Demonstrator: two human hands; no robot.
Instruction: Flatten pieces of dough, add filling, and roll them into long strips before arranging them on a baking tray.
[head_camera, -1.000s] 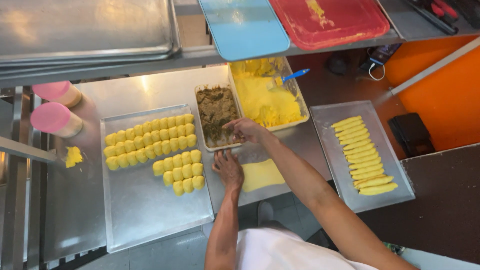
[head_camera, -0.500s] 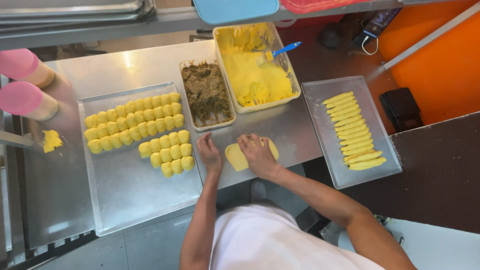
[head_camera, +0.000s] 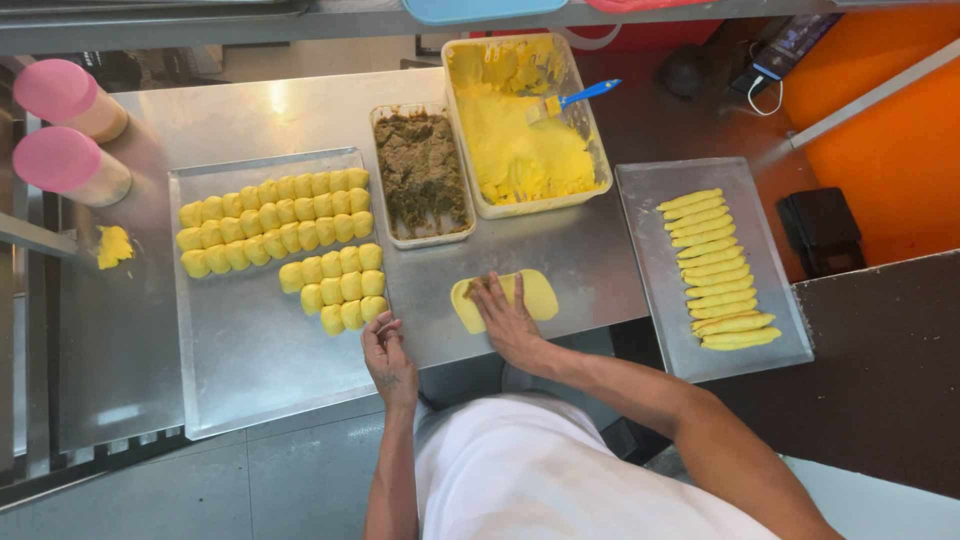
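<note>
Your right hand (head_camera: 510, 322) had left the brown filling tub (head_camera: 420, 172) and pressed, fingers spread, on the yellow dough sheet (head_camera: 503, 299). Your left hand (head_camera: 386, 348), fingers loosely curled, rested empty on the desk (head_camera: 560, 250).

Person viewed from above. White garment covers torso and shoulders; plain fabric, no print visible. Both forearms bare, no sleeves past elbow. Left hand (head_camera: 385, 350): dark marking, possibly tattoo, on back; detail too small to tell. Right hand (head_camera: 510, 322): bare, no glove, no ring or watch visible.
</note>
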